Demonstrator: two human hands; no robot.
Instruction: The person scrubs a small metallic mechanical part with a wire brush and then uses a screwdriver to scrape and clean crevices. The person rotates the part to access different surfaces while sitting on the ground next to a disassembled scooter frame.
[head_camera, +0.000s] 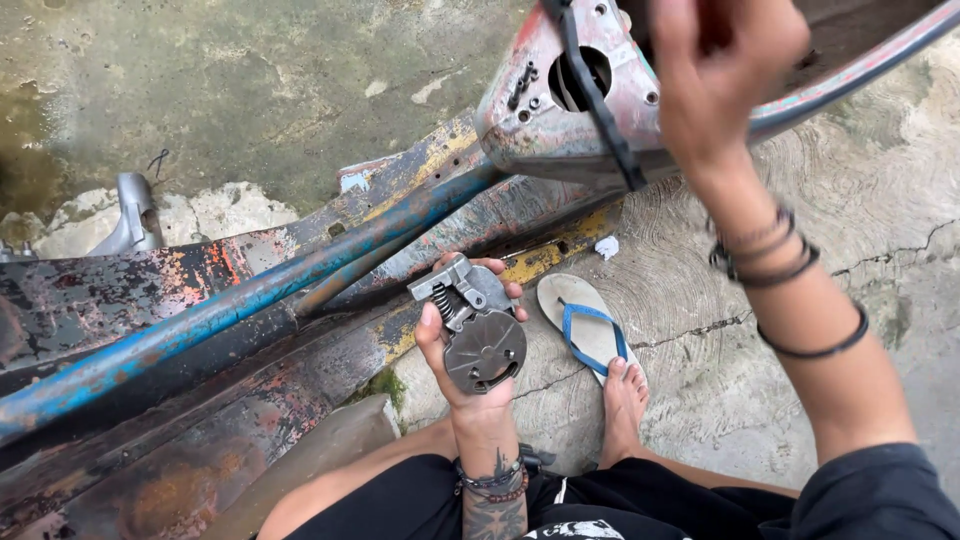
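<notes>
Left hand (478, 345) is up in front of the lap, palm open to the camera, cradling a grey metal part (475, 325). The part has a round disc at its lower end, a small coil spring along its left side and a boxy bracket on top. The thumb lies along the left of the spring, the fingers curl round the right edge of the bracket, and the disc sits flat against the palm: a loose wrap around the part rather than a tight clench. The part lies just below the blue tube (250, 295), which runs diagonally across the rusty painted frame (150, 290).

Right hand (715, 70) is raised high, above and to the right of the part, well apart from it. Its back faces the camera, fingers closed on something at the top edge; what it grasps cannot be told. It is in front of the worn grey housing (545, 120), where a black strap (600, 100) hangs down.

Just right of the part, a flip-flop (585, 320) with blue straps lies on the cracked concrete (700, 380), a bare foot (625, 400) touching its near end.
</notes>
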